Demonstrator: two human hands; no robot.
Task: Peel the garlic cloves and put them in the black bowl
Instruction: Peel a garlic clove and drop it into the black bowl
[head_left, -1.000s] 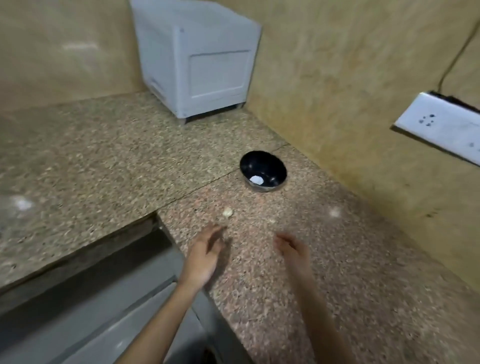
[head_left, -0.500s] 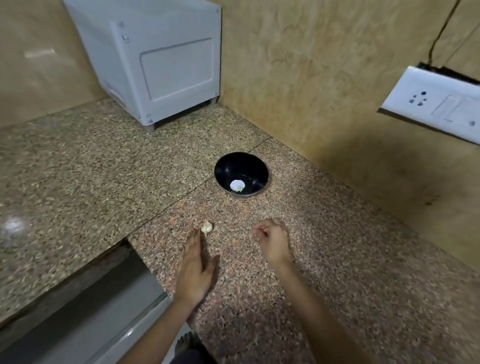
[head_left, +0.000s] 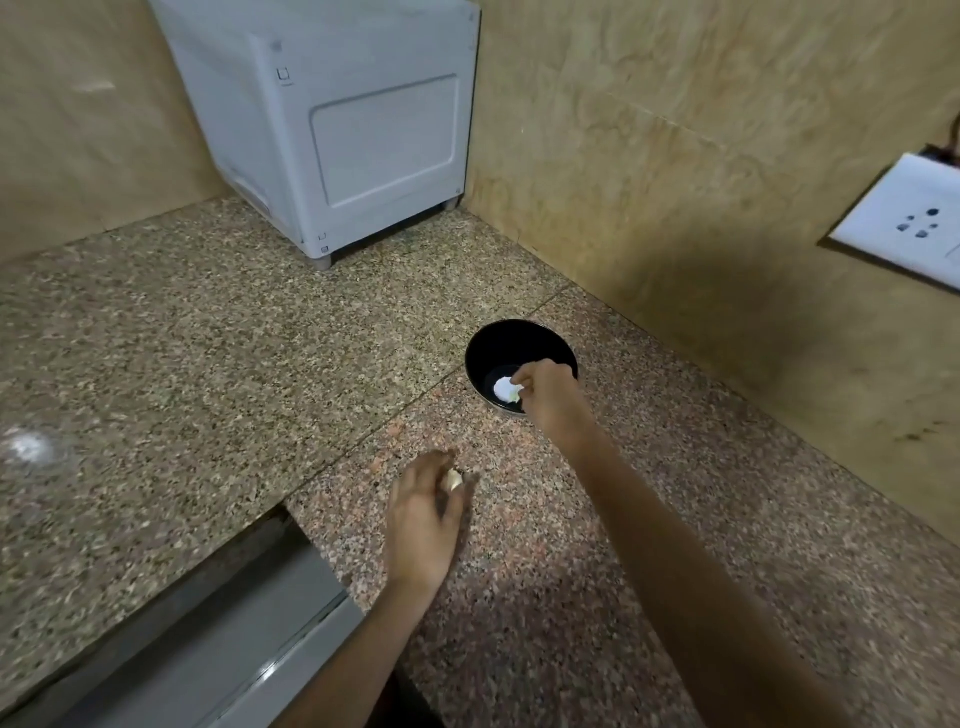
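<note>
The black bowl (head_left: 498, 343) stands on the granite counter near the right wall, with a white garlic piece (head_left: 503, 388) lying inside it. My right hand (head_left: 550, 397) reaches over the bowl's near rim. Its fingers are curled and its fingertips pinch together at the edge of that white piece. What they hold is too small to make out. Nearer to me, an unpeeled garlic clove (head_left: 455, 480) lies on the counter. My left hand (head_left: 423, 519) is on it, with the clove between thumb and fingers, slightly blurred.
A white appliance (head_left: 332, 124) stands in the back corner of the counter (head_left: 208, 364). A wall socket plate (head_left: 904, 228) is on the right wall. A steel sink edge (head_left: 218, 639) runs along the lower left, beside my left arm.
My right hand moved forward from the counter to over the bowl. My left hand slid up onto the garlic clove and closed round it. The camera view shifted.
</note>
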